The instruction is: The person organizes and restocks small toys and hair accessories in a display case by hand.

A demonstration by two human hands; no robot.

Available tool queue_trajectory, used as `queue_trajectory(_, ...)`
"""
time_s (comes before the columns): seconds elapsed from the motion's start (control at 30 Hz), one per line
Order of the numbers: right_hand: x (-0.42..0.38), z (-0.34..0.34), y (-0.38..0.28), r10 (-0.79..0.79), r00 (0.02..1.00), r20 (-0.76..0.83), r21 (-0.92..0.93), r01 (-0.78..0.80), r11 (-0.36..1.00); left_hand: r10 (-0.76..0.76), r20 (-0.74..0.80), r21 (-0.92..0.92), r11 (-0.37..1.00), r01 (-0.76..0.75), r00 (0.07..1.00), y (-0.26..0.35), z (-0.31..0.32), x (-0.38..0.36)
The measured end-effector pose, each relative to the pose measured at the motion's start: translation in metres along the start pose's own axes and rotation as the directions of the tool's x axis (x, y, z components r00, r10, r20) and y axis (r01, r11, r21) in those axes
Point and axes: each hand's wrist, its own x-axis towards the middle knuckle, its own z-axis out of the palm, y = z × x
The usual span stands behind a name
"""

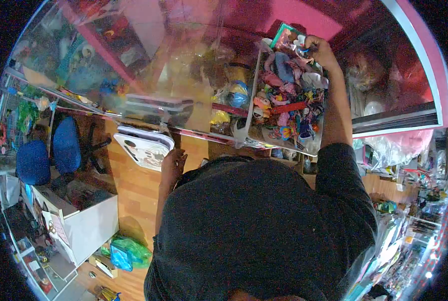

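Observation:
My right hand reaches to the far end of a clear plastic bin. Its fingers are closed on the edge of a flat green-edged packet with a colourful front. Below the hand, the bin is heaped with small bright accessories, pink, red, blue and patterned. My left hand hangs low near the counter's front edge, fingers loosely curled and apart, holding nothing. Close beside it is a white piece with a dark cartoon print, above the wooden floor.
A glass display counter with pink panels runs across the front, goods showing through it. To the left stand blue chairs and a white box-like cabinet. Green and blue plastic bags lie on the floor. Packed merchandise fills the right side.

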Motion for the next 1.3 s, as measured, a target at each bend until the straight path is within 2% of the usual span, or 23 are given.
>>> queue_trajectory(0.07,0.0,0.006,-0.008,-0.019,0.993,0.114,0.046,0.014,0.999,-0.008,0.001,0.018,1.0,0.008,1.0,-0.004,-0.001,-0.001)
queue_trajectory(0.1,0.003,0.006,0.022,0.171,0.955,0.244,-0.25,-0.109,0.962,-0.02,0.002,0.034,0.999,0.02,1.0,-0.008,-0.002,-0.004)
queue_trajectory(0.2,0.005,0.002,-0.002,0.253,0.945,0.209,-0.174,-0.218,0.96,0.034,-0.066,0.061,0.998,-0.03,0.997,-0.019,-0.003,-0.011)
queue_trajectory(0.23,0.013,0.003,-0.002,0.133,0.983,0.123,0.074,-0.143,0.987,-0.023,-0.065,0.0,1.0,0.023,0.998,-0.016,-0.006,-0.013)
queue_trajectory(0.27,0.017,0.001,-0.004,0.12,0.984,0.134,0.076,-0.131,0.988,-0.033,-0.079,-0.001,0.999,0.033,0.996,-0.016,-0.006,-0.015)
queue_trajectory(0.33,0.027,-0.007,-0.024,0.092,0.996,0.02,-0.159,-0.087,0.983,-0.093,-0.07,-0.056,0.994,0.089,0.993,-0.018,-0.009,-0.019)
queue_trajectory(0.4,0.046,-0.002,-0.031,0.073,0.988,0.133,-0.17,-0.049,0.984,-0.075,-0.079,-0.021,0.997,0.074,0.994,-0.045,-0.001,-0.024)
queue_trajectory(0.47,0.062,0.017,-0.07,-0.054,0.994,0.094,-0.147,0.068,0.987,-0.114,-0.12,-0.003,0.993,0.115,0.986,-0.032,-0.005,-0.026)
queue_trajectory(0.53,0.082,0.042,-0.079,0.025,0.995,0.093,0.037,-0.029,0.999,-0.074,-0.127,0.088,0.992,0.086,0.989,-0.01,-0.022,-0.03)
queue_trajectory(0.6,0.108,0.068,-0.089,-0.12,0.986,0.12,0.112,0.106,0.988,-0.065,-0.199,0.056,0.995,0.078,0.978,-0.012,-0.029,-0.04)
queue_trajectory(0.67,0.118,0.09,-0.128,-0.3,0.942,0.149,-0.185,0.324,0.928,-0.101,-0.222,0.034,0.993,0.111,0.97,-0.022,-0.028,-0.048)
queue_trajectory(0.7,0.121,0.089,-0.166,-0.364,0.837,0.409,-0.129,0.448,0.885,-0.138,-0.247,-0.008,0.99,0.14,0.959,-0.032,-0.026,-0.055)
queue_trajectory(0.73,0.135,0.108,-0.149,-0.387,0.822,0.418,-0.124,0.473,0.872,-0.145,-0.274,-0.016,0.989,0.147,0.951,-0.03,-0.029,-0.061)
queue_trajectory(0.83,0.187,0.172,-0.109,-0.426,0.839,0.339,0.185,0.385,0.904,-0.231,-0.334,0.001,0.969,0.246,0.914,-0.026,-0.036,-0.084)
queue_trajectory(0.87,0.196,0.184,-0.128,-0.659,0.633,0.405,0.037,0.709,0.704,-0.243,-0.353,-0.007,0.966,0.257,0.904,-0.025,-0.036,-0.092)
queue_trajectory(0.9,0.201,0.196,-0.146,-0.787,0.36,0.5,-0.077,0.924,0.374,-0.292,-0.372,-0.028,0.952,0.304,0.881,-0.022,-0.036,-0.1)
queue_trajectory(0.93,0.201,0.208,-0.159,-0.797,0.34,0.498,-0.064,0.932,0.358,-0.338,-0.39,-0.048,0.936,0.347,0.857,-0.02,-0.037,-0.107)
queue_trajectory(0.97,0.196,0.22,-0.169,-0.695,0.577,0.429,0.269,0.652,0.709,-0.346,-0.406,-0.052,0.933,0.357,0.846,-0.017,-0.038,-0.112)
queue_trajectory(1.0,0.194,0.231,-0.179,-0.485,0.743,0.461,0.559,0.181,0.809,-0.389,-0.399,-0.061,0.915,0.399,0.831,-0.013,-0.037,-0.117)
queue_trajectory(1.03,0.196,0.24,-0.19,-0.499,0.731,0.466,0.566,0.187,0.803,-0.431,-0.389,-0.071,0.895,0.44,0.814,-0.011,-0.037,-0.12)
queue_trajectory(1.1,0.199,0.253,-0.211,-0.468,0.735,0.491,0.282,0.374,0.884,-0.407,-0.428,-0.047,0.902,0.43,0.807,-0.007,-0.036,-0.126)
queue_trajectory(1.2,0.174,0.255,-0.255,-0.465,0.763,0.448,0.502,0.216,0.838,-0.421,-0.489,-0.051,0.888,0.457,0.764,-0.008,-0.026,-0.136)
queue_trajectory(1.3,0.192,0.289,-0.263,-0.557,0.683,0.472,0.454,0.353,0.818,-0.473,-0.529,-0.064,0.85,0.523,0.704,-0.005,-0.018,-0.142)
